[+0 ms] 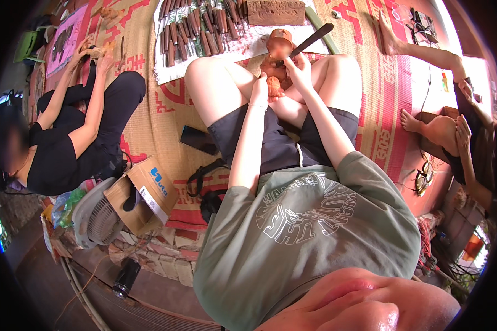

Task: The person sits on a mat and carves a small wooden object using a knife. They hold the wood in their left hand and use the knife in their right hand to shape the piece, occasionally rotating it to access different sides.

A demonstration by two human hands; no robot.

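Observation:
A reddish-brown carved wooden figurine (275, 65) stands between my bent knees, its rounded top toward the far side. My left hand (259, 90) is closed against the figurine's near left side. In my right hand (299, 70) is a long dark carving tool (313, 38), its broad end slanting up and away to the right. The tool's other end reaches toward the middle of the figurine, and its tip is too small to make out. Beyond my knees, several wooden-handled carving chisels (196, 30) lie in rows on a white cloth (161, 70).
A wooden block (276, 12) lies beyond the figurine. On the patterned mat (165, 132) to my left is a black phone (199, 140), near a cardboard box (143, 193) and a grey fan (98, 215). One person (66, 127) sits left, handling a tan piece; another person's legs (431, 58) are right.

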